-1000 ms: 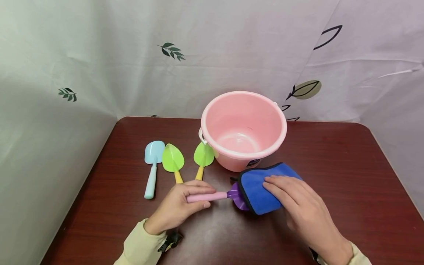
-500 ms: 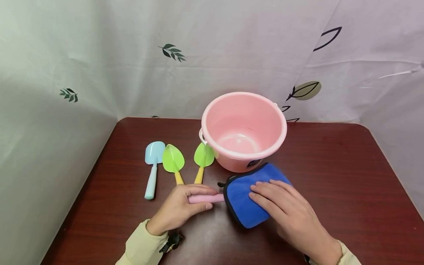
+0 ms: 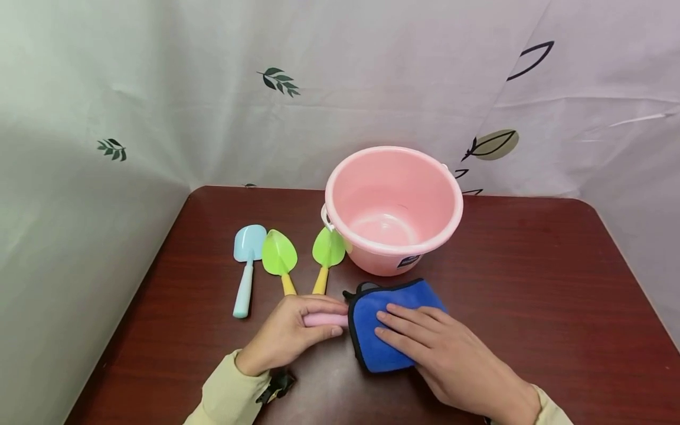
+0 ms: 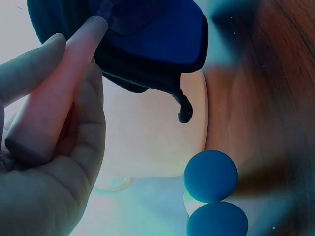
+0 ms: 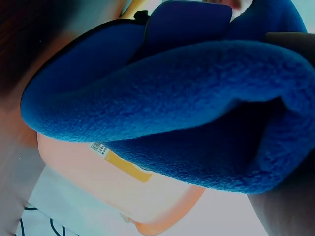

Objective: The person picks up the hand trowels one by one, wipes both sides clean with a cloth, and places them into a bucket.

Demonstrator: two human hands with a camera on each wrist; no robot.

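Note:
In the head view my left hand [image 3: 292, 332] grips the pink handle [image 3: 325, 319] of a small trowel. The left wrist view has that handle [image 4: 58, 91] between thumb and curled fingers. A blue cloth [image 3: 385, 297] with black edging is folded about the trowel's blade and hides it from above. Seen from the right wrist, the purple blade [image 5: 189, 20] lies within the fold of fuzzy blue cloth [image 5: 162, 93]. My right hand [image 3: 451, 355] holds the cloth, fingers laid over its top and thumb out of sight below.
Behind the cloth stands a pink bucket [image 3: 376, 264] with a white handle. To its left lie a light blue trowel [image 3: 244, 289] and two green trowels [image 3: 280, 254] with yellow handles, their ends hidden behind my left hand. A patterned curtain [image 3: 212, 118] surrounds the dark wooden table [image 3: 531, 265].
My right hand has slid the cloth leftward and a little nearer me along the trowel, covering the purple blade and part of the handle. The left hand has stayed nearly in place.

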